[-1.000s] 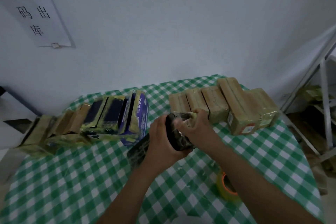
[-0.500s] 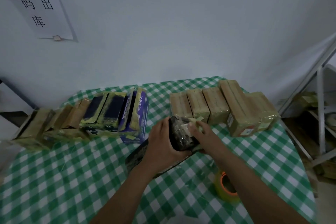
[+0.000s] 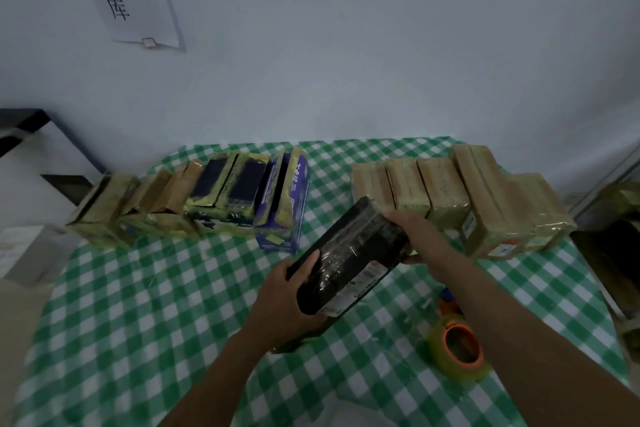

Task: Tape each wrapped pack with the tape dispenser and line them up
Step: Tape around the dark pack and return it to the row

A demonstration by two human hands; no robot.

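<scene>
1. The black wrapped pack (image 3: pixel 349 256), glossy under clear film, is held tilted above the counter (image 3: pixel 138 305), in front of the gap between two back rows.
2. The left grip (image 3: pixel 287 291) clasps the pack's near, lower end, fingers curled round it.
3. The right grip (image 3: pixel 415 236) clasps its far, upper end.
4. The tape dispenser (image 3: pixel 457 350), a yellowish roll on an orange core, lies on the green-checked cloth between the forearms, close to the right one.
5. Tan taped packs (image 3: pixel 446 194) stand side by side at the back right. More packs and a purple box (image 3: pixel 284 198) line the back left.
</scene>
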